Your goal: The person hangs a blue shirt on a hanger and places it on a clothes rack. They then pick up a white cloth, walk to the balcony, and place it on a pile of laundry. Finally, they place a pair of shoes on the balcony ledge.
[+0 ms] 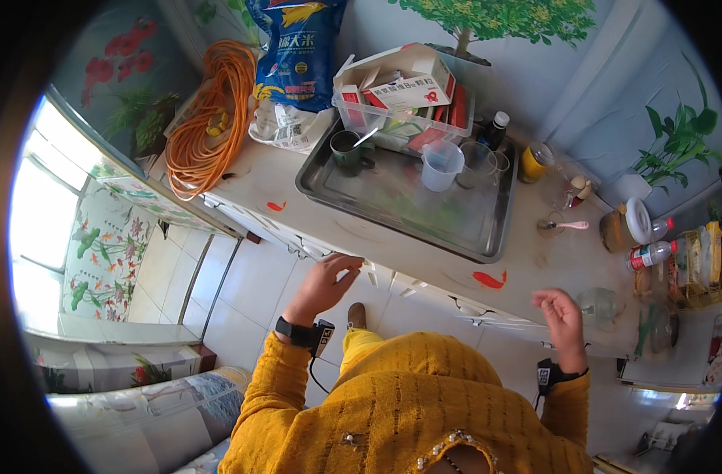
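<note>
My left hand (327, 283) hovers at the front edge of the white cabinet top, empty, its fingers stretched loosely to the right. Over the counter's right part, my right hand (562, 317) is raised with slightly bent fingers and nothing visible in it. Closest to it is a clear glass jar (599, 303). Between and beyond the hands lies a metal tray (400, 220). On it stand a dark green mug (347, 150) with a spoon, a clear plastic measuring cup (441, 167), a glass cup (477, 164) and a clear bin (361, 117) full of boxes.
Behind the tray's left end are a coil of orange hose (211, 118) and a blue rice bag (298, 55). To its right stand a dark bottle (495, 130), a yellow-labelled jar (535, 162), a pink-handled spoon (570, 226), a plastic bottle (652, 254) and a wire basket (697, 265).
</note>
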{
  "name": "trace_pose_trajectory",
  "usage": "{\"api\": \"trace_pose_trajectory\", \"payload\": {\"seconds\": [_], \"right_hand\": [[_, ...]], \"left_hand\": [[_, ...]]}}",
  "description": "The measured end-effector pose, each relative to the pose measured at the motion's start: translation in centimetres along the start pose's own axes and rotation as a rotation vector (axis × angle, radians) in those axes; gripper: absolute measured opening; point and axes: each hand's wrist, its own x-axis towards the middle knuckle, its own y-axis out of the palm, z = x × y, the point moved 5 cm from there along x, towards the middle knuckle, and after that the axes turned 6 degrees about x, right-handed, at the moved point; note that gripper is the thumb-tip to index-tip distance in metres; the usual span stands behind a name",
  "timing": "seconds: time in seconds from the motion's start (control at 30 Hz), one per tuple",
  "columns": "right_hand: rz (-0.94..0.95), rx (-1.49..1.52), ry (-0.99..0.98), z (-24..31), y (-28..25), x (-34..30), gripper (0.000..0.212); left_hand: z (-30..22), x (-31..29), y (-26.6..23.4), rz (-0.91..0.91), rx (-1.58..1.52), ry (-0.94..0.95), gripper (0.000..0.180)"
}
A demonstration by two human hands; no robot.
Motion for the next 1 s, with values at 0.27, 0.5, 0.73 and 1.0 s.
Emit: {"api": "trace_pose_trajectory", "payload": {"seconds": [0.27,0.5,0.73,1.0], "right_hand": [[0.044,-0.354,-0.333,14.0,9.9,18.0,0.054],[0.043,-0.708,-0.304,16.0,15.2,33.7,0.091],[0.023,-0.78,-0.241,14.5,15.4,37.2,0.074],[-0.438,-0.173,-0.028,13.7,12.0,31.4,0.055]], "left_hand": [[5.7,4.5,-11.3,-0.343,-0.061,0.074,0.021],[9.8,5.8,-12.4,-0.221,-0.099,0.078,0.017],[12.5,6.2,-12.3,-0.159,-0.233,0.057,0.02],[14.5,6.8,-13.2,-0.145,-0.293,0.025,0.018]]}}
